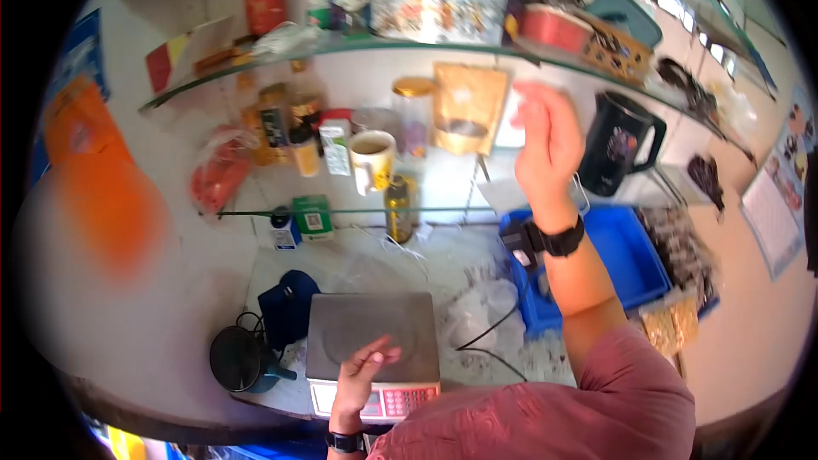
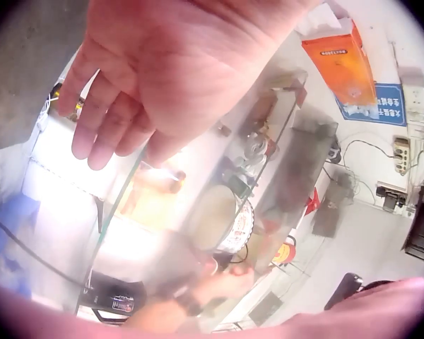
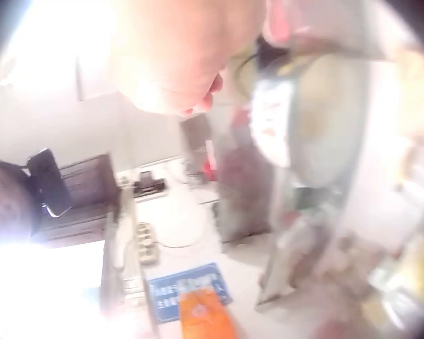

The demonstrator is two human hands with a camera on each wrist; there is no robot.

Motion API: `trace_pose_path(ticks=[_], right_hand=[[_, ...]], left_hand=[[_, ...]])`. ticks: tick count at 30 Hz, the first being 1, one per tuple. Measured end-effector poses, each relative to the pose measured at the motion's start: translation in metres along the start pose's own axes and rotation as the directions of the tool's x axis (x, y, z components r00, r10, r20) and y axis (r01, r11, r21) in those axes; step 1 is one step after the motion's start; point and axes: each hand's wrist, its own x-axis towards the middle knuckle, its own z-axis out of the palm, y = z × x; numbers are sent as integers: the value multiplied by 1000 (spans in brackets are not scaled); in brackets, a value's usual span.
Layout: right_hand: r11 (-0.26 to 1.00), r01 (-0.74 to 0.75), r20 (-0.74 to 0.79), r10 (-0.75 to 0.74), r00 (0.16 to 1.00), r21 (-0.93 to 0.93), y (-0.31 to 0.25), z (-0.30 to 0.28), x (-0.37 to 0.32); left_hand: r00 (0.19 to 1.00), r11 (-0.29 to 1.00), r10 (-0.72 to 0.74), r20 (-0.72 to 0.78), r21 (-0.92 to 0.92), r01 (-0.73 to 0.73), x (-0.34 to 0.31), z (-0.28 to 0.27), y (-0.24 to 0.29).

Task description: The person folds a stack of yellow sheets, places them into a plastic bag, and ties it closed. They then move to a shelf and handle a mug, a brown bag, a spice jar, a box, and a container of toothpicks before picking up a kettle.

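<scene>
My left hand [image 1: 362, 375] is over the front of a weighing scale [image 1: 319, 349] with a grey plate and red keypad. In the left wrist view its palm [image 2: 177, 63] shows, fingers loosely extended and holding nothing. My right hand [image 1: 550, 136] is raised at shelf height, blurred, between a brown paper pouch [image 1: 469, 98] and a black mug-shaped jug [image 1: 618, 145]. No object shows in its fingers, which appear loosely bent in the right wrist view [image 3: 205, 99].
A blue tray [image 1: 609, 247] lies below the right forearm, beside clear plastic bags [image 1: 486, 315]. Glass shelves carry a yellow-and-white mug [image 1: 372, 175], a lidded jar [image 1: 413, 119] and a decorated round tin [image 1: 439, 13]. A dark pan-like object [image 1: 239, 359] stands left of the scale.
</scene>
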Motion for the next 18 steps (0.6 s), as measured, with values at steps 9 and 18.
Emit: trace_pose_path(ticks=[9,18], right_hand=[[638,202,616,535,578,-743,117,-126,-150],[882,70,675,302,674,-465,151,-40,-128]], left_hand=[[992,989,-121,28,84,118,31,9,-4],[963,975,-70,261,224,11,46,46,-4]])
